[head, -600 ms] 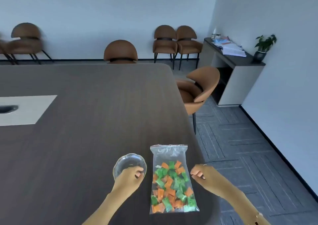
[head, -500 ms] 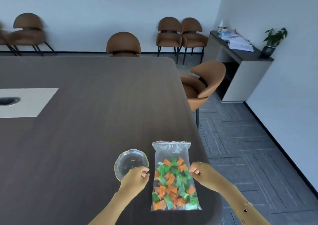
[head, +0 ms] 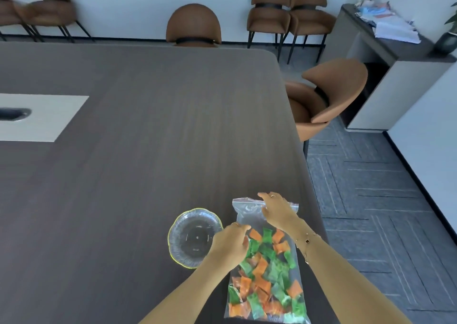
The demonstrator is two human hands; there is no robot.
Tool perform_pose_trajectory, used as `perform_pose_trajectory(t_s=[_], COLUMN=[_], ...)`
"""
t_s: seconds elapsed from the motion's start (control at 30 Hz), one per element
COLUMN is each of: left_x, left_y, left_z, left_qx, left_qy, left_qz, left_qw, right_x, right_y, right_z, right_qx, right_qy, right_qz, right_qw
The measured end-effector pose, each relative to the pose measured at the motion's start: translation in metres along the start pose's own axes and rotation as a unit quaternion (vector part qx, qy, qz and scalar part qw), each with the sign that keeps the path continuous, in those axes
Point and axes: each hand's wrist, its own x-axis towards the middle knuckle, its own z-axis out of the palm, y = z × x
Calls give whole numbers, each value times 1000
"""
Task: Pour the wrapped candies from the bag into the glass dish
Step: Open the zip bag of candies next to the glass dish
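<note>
clear zip-top plastic bag [head: 265, 261] lies flat on the dark wood-grain worktop [head: 123, 162], lower centre-right of the frame, close to the worktop's right edge. zip strip at the far end, still looks sealed. orange and green wrapped candies [head: 265, 274] are bunched in the near two thirds; the far third of the bag looks empty film.

clear round glass dish with a wavy yellow-tinted rim [head: 193, 237] sits just left of the bag, empty, almost touching it.

right hand [head: 277, 212] rests over the zip end, fingers [head: 264, 196] spread and laid across the strip; cannot tell whether they grip it yet. left hand [head: 231, 243] is at the bag's left edge between dish and candies, fingers curled and close together, seemingly touching the film; a true pinch not visible.

handling judgement: bag is soft, limp and slick, and light overall, but the load will slump to whichever end hangs low. best hold is the two corners of the zip strip to open it, then one hand under the candy mass and one guiding the mouth. the candies are small and loose and will spill fast. dish looks shallow and fragile, and may slide on the smooth worktop if knocked.
</note>
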Motion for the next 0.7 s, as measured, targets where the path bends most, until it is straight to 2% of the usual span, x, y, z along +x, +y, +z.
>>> perform_pose_trajectory(t_s=[0.17,0.37,0.47,0.57,0.7], left_x=[8,19,20,20,18], left_y=[4,24,36,45,50], left_z=[-1,-13,-20,-28,-41], left_qx=[2,-17,-105,-225,-308], left_qy=[34,85,84,74,98], left_qz=[-1,-18,-64,-124,-153], left_qw=[999,996,989,964,934], right_x=[-8,-37,-50,-62,-74], right_y=[8,7,-1,-9,-17], right_z=[6,-9,-20,-28,-39], right_qx=[-56,-27,-12,-15,-18], right_qy=[28,53,86,147,197], right_qz=[-21,-62,-80,-110,-130], right_qw=[998,996,993,983,972])
